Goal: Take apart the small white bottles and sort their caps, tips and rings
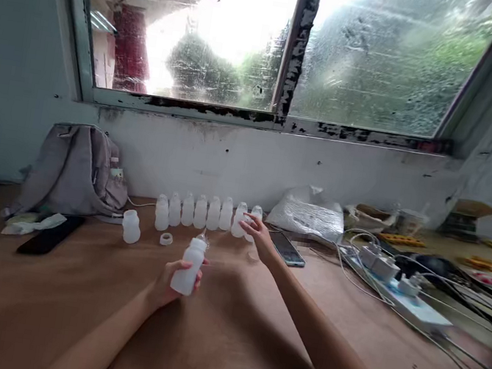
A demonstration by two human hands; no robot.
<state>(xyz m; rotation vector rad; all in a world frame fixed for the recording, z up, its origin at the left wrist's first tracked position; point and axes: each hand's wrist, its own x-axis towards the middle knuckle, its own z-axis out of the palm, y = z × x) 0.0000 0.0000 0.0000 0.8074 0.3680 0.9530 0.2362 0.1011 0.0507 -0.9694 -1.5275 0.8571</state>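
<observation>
Wrapped in my left hand (169, 281) is a frosted white baby bottle (187, 271), tilted, with no cap seen on its neck. Just behind its mouth is a small clear piece (203, 238), partly hidden. My right hand (257, 234) is stretched out with fingers apart, at the right end of a row of several capped baby bottles (200, 211). It overlaps the end bottles (239, 220) in the view, and I cannot tell whether it touches them. A white ring (166, 238) lies left of the held bottle, and a faint clear ring (253, 256) lies below my right hand. Another uncapped bottle (131, 227) stands farther left.
A grey backpack (75, 168) leans at the wall on the left, with a black phone-like object (50, 235) and tissue before it. On the right lie a phone (287, 249), a plastic-wrapped package (309, 212) and a power strip (401, 291) with plugs and trailing cables.
</observation>
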